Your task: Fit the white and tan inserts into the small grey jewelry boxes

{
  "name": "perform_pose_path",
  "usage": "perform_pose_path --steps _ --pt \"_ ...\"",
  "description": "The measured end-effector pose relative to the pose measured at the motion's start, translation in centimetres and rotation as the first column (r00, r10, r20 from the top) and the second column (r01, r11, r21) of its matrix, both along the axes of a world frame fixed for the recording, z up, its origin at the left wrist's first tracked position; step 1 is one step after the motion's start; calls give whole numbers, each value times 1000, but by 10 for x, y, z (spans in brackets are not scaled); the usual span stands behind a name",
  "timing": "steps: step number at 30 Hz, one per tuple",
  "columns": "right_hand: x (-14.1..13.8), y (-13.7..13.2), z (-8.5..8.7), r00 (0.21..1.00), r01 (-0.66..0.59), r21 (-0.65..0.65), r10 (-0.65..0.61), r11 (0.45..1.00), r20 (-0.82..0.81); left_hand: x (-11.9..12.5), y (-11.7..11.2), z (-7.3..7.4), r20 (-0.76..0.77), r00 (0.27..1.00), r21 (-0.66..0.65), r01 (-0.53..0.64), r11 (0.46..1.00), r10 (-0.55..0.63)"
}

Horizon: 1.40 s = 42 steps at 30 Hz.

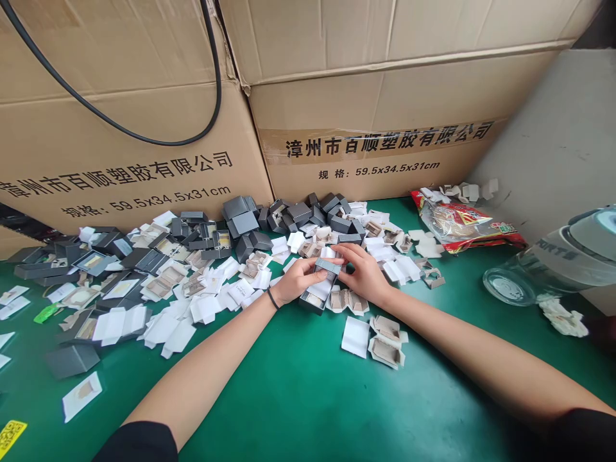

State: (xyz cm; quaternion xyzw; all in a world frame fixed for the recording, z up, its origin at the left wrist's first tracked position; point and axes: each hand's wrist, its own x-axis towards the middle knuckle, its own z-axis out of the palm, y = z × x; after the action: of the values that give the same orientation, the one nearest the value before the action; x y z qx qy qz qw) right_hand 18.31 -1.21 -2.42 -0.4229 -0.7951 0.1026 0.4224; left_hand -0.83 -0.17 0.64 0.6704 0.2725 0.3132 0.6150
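Above the green table, my left hand point(299, 281) grips a small dark grey box point(329, 265) between thumb and fingers. The box is open, and pale material shows inside its near end. My right hand point(364, 272) curls against the box's right side, its fingertips partly hidden behind it. Below the right hand lies a folded cardboard insert point(347, 301). A white card point(355, 337) and another insert point(387, 350) are closer to me.
Many dark boxes point(243, 218) and white paper pieces point(205, 301) are heaped at the back and left. Large cartons point(375, 96) wall off the rear. A red snack bag point(466, 224) and a clear bottle point(539, 266) stand right. A black cable point(144, 138) hangs above.
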Motion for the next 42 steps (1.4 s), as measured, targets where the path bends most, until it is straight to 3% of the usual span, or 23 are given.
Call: perform_pose_path --steps 4,10,17,25,29,33,37,42 --pt "-2 -2 4 999 26 -41 -28 999 -44 1 1 -5 32 995 -131 -91 987 96" --pt "-2 -2 9 988 104 -91 -114 990 -103 7 2 -7 167 923 -334 -279 900 347" --pt "-1 -2 10 970 158 -175 -187 972 -159 14 0 -2 196 842 -382 -407 829 503" --pt "-2 -5 11 946 107 -167 -152 980 -288 10 6 -17 132 843 -185 -496 848 522" --pt "-4 -6 9 934 72 -170 -127 983 -335 9 6 -15 26 848 37 -530 847 529" --pt "-5 -8 11 935 17 -169 -76 985 -347 8 4 -13 -73 812 246 -548 800 579" --pt "-7 -10 16 945 -13 -152 -38 988 -325 7 3 -13 -120 774 304 -568 765 622" --pt "-6 -11 17 968 -7 -126 -25 992 -251 8 4 -13 -77 788 323 -560 763 611"
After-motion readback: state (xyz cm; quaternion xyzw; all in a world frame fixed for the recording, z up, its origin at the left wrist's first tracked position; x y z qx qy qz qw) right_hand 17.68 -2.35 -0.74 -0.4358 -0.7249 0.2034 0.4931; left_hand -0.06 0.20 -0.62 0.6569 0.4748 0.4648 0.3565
